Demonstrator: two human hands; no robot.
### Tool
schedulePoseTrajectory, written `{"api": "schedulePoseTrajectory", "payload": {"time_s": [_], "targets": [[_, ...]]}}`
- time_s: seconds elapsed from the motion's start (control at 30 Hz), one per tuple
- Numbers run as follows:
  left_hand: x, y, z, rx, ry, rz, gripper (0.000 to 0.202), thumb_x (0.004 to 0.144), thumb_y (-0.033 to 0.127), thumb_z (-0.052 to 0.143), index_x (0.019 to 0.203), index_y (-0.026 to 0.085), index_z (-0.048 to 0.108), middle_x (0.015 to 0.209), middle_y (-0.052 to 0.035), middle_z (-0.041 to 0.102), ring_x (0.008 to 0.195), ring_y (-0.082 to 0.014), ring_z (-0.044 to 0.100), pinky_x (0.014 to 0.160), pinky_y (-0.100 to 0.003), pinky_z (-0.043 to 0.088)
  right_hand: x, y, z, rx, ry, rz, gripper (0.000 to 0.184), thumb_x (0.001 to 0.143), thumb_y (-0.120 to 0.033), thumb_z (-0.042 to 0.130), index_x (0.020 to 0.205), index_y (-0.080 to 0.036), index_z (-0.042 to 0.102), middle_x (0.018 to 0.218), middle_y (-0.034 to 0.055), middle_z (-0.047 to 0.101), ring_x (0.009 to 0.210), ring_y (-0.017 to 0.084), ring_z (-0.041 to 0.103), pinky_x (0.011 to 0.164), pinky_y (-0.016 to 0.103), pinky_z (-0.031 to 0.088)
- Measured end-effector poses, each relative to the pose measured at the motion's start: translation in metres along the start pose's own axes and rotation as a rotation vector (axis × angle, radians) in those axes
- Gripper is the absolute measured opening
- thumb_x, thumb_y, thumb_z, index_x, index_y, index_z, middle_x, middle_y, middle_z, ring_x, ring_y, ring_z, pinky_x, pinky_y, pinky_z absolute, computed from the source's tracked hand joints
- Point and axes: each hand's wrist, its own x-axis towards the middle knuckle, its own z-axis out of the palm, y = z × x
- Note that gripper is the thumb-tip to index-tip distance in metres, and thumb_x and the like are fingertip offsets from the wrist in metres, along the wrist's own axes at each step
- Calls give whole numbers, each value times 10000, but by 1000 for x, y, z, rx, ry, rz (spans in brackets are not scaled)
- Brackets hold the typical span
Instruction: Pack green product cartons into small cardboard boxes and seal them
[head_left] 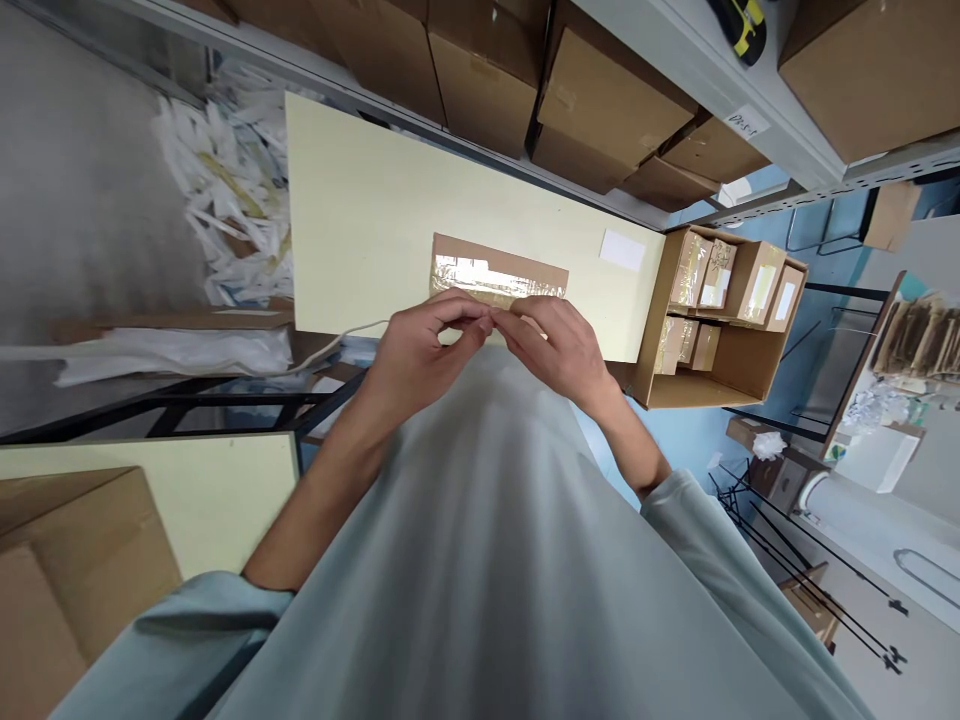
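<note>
Just above the near edge of the cream table, my left hand (431, 345) and my right hand (559, 345) meet in front of my shirt. Both are closed, thumbs and fingertips pinched together and nearly touching. Whatever sits between the fingertips is too small to make out. Directly beyond them a flat cardboard box (499, 265) with shiny clear tape lies on the table, its near side partly covered by my fingers. A thin white cord (337, 340) runs from behind my left hand off to the left; whether the hand grips it is hidden.
A white paper label (622, 250) lies on the cream table (360, 210). An open carton (705, 392) holding several small taped boxes stands at its right end. Cardboard boxes (480, 90) line the shelf behind. White scraps (232, 190) heap at left, and a large box (82, 560) sits lower left.
</note>
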Motion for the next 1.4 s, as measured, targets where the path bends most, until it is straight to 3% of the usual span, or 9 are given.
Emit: {"api": "schedulePoseTrajectory", "payload": {"time_s": [0.33, 0.57, 1.1, 1.4], "targets": [[2, 7, 11, -15, 9, -14, 249, 1027, 489, 768, 985, 256, 844, 1064, -66, 835, 1026, -242, 784, 973, -381, 665, -11, 24, 4, -2, 13, -126, 449, 1222, -521, 622, 1599, -288, 696, 1369, 122, 804, 1325, 302, 797, 1137, 446, 676], [4, 3, 16, 4, -6, -24, 246, 1038, 465, 750, 1001, 246, 855, 1072, -67, 841, 1044, -241, 788, 993, -376, 661, -12, 32, 8, 5, 4, -136, 352, 1247, -410, 565, 1533, -274, 721, 1368, 122, 801, 1323, 294, 794, 1152, 458, 678], [11, 1, 20, 79, -24, -98, 256, 1019, 444, 704, 1035, 251, 871, 1100, -67, 860, 1042, -253, 788, 980, -373, 670, -11, 46, 15, -43, -34, -196, 366, 1254, -416, 538, 1548, -247, 676, 1357, 158, 783, 1280, 300, 786, 1135, 484, 686], [11, 2, 15, 84, -34, -110, 263, 1017, 451, 695, 1032, 253, 867, 1112, -64, 860, 1047, -255, 787, 987, -381, 667, -9, 41, 16, -46, -80, -184, 433, 1260, -430, 518, 1596, -194, 653, 1385, 195, 779, 1340, 313, 761, 1185, 503, 655]]}}
